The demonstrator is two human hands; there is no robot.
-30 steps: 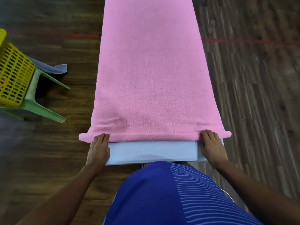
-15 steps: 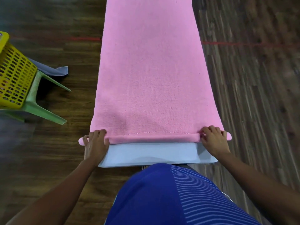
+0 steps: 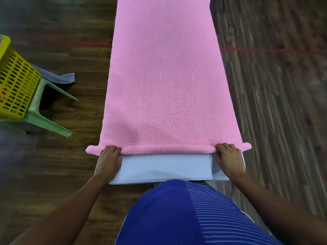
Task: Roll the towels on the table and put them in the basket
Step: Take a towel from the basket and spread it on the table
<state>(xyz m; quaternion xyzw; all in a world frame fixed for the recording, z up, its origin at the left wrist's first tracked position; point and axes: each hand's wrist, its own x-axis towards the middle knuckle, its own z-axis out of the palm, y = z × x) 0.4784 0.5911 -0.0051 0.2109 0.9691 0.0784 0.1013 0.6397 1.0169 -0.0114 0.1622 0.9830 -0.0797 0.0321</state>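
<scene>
Lengthwise, pink towel [image 3: 164, 85] lies flat on white table [image 3: 164, 169], running from lower centre to top of frame. Near end is turned into a thin roll [image 3: 166, 149], long axis left to right, overhanging the table at both ends. Behind it sit left hand [image 3: 108, 160] and right hand [image 3: 229, 159], one per end, fingers curled over the roll and gripping it; equally near. Unrolled cloth lies straight ahead, so rolling should go up-frame. At left edge, well apart: yellow basket [image 3: 16, 87] on green stool [image 3: 44, 112]; contents unreadable through mesh. Beside it, grey cloth [image 3: 60, 77].
</scene>
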